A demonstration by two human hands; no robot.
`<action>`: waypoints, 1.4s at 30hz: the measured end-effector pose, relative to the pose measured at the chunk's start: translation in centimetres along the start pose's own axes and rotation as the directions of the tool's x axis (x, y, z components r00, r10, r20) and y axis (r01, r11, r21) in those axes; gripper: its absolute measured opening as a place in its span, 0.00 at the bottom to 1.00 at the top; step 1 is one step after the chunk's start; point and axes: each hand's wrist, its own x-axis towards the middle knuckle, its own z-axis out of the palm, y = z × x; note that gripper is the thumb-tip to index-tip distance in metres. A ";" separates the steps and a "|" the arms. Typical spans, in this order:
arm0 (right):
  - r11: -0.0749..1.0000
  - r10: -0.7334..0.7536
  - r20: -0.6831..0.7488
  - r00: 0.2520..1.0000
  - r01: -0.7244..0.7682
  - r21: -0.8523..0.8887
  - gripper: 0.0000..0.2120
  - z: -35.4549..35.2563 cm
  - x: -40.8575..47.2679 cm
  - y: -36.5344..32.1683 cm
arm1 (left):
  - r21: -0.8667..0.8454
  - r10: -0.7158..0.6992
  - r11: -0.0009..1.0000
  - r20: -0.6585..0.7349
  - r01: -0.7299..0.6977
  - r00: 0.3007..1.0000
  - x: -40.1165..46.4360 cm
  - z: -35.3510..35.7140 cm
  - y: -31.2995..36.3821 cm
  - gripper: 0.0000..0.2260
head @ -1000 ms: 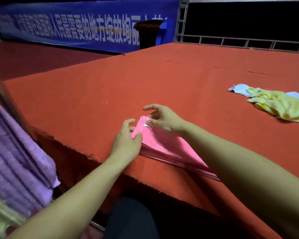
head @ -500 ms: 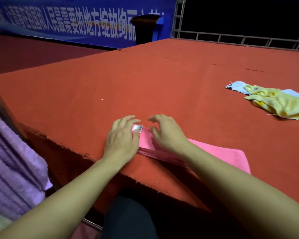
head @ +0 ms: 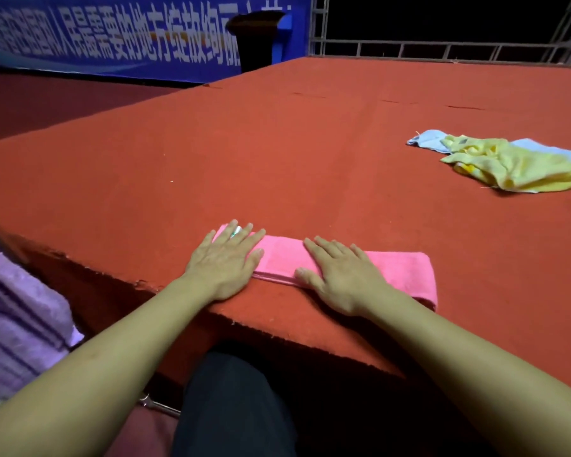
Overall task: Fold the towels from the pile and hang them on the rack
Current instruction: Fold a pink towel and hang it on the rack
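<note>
Both hands are lying flat on the pink towel (head: 393, 268), fingers straight and spread, palms down. Half a second ago the left hand (head: 225, 258) and the right hand (head: 337, 272) were crowded together at the towel's left end, fingers bent around a small white tag; now they are sitting apart, with a bare stretch of pink showing between them. A second ago that same end was being lifted off the surface, and it is now lying down.

No containers are showing here. The pink towel is lying as a long narrow folded strip near the front edge of the red-covered bench (head: 277, 153), with its layered edges facing the person. The left hand is covering the strip's left end, where the white tag (head: 236, 231) is peeking out between its fingers. The right hand is pressing the middle, leaving the right end uncovered.

Well apart, toward the far right of the bench, the pile is sitting: a crumpled yellow towel (head: 515, 166) on top of a light blue towel (head: 426, 141). A purple towel (head: 17, 315) is hanging at the left edge of the view.

Both forearms are reaching forward from below.
</note>
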 end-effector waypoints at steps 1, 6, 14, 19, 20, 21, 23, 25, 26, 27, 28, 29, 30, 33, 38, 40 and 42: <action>1.000 0.004 0.001 1.000 -0.004 -0.014 0.35 0.0 -0.6 0.6 | -0.005 -0.002 1.000 -0.001 0.002 1.000 0.0 0.1 0.0 0.24; 0.995 0.066 0.005 0.998 -0.065 -0.081 0.35 -0.2 -4.0 3.8 | -0.014 -0.009 1.000 -0.015 0.009 1.000 0.0 0.3 -0.1 0.24; 0.984 0.166 -0.016 0.986 -0.167 -0.063 0.38 -0.5 -6.8 6.5 | -0.009 0.000 1.000 -0.025 0.000 1.000 0.3 0.5 -0.5 0.25; 0.985 0.168 -0.066 0.984 -0.169 -0.017 0.35 0.1 -6.8 6.6 | 0.046 -0.005 0.999 0.020 0.004 1.000 0.1 0.0 -0.2 0.24; 0.987 0.158 -0.065 0.985 -0.158 0.010 0.34 0.0 -6.7 6.7 | 0.061 -0.010 0.998 0.036 0.008 0.999 0.1 -0.3 0.0 0.24; 0.988 0.148 -0.062 0.987 -0.144 0.054 0.34 -0.1 -6.7 6.9 | 0.078 -0.013 0.997 0.048 0.010 0.999 0.1 -0.6 0.2 0.25; 0.973 0.129 -0.072 0.989 -0.112 0.201 0.31 -0.8 -6.8 7.6 | 0.112 -0.004 0.994 0.034 0.000 0.999 0.1 -1.2 0.8 0.25; 0.935 0.116 -0.167 0.979 -0.050 0.352 0.26 -1.7 -7.3 8.4 | 0.106 0.027 0.994 -0.022 -0.024 0.999 0.2 -2.0 2.1 0.26; 0.917 0.115 -0.262 0.958 -0.001 0.399 0.22 -2.1 -7.6 9.0 | 0.072 0.050 0.996 -0.043 -0.047 0.998 0.3 -2.4 3.1 0.25; 0.906 0.129 -0.373 0.919 0.043 0.420 0.19 -2.4 -7.9 9.7 | 0.018 0.080 0.997 -0.053 -0.079 0.995 0.4 -2.7 4.3 0.25; 0.901 0.167 -0.470 0.867 0.060 0.430 0.19 -2.6 -8.2 10.5 | -0.048 0.118 0.992 -0.056 -0.120 0.991 0.5 -3.0 5.7 0.24; 0.896 0.218 -0.538 0.814 0.051 0.441 0.21 -2.6 -8.4 11.2 | -0.107 0.163 0.980 -0.061 -0.168 0.985 0.7 -3.1 7.2 0.23; 0.889 0.270 -0.577 0.771 0.031 0.457 0.23 -2.4 -8.7 12.0 | -0.145 0.212 0.964 -0.079 -0.222 0.974 0.8 -3.1 8.7 0.22; 0.876 0.359 -0.597 0.718 -0.038 0.481 0.30 -1.1 -9.3 13.8 | -0.172 0.337 0.916 -0.163 -0.363 0.927 1.6 -2.9 13.8 0.19; 0.824 0.452 -0.559 0.695 -0.086 0.559 0.26 0.2 -9.2 14.6 | -0.187 0.427 0.877 -0.121 -0.443 0.896 3.6 -2.7 21.2 0.18; 0.823 0.443 -0.532 0.722 -0.092 0.561 0.23 0.7 -9.1 14.8 | -0.193 0.433 0.874 -0.105 -0.445 0.895 4.2 -2.7 22.9 0.17; 0.822 0.441 -0.525 0.728 -0.092 0.562 0.22 1.1 -9.1 15.1 | -0.186 0.411 0.889 -0.077 -0.418 0.909 4.7 -2.7 23.7 0.17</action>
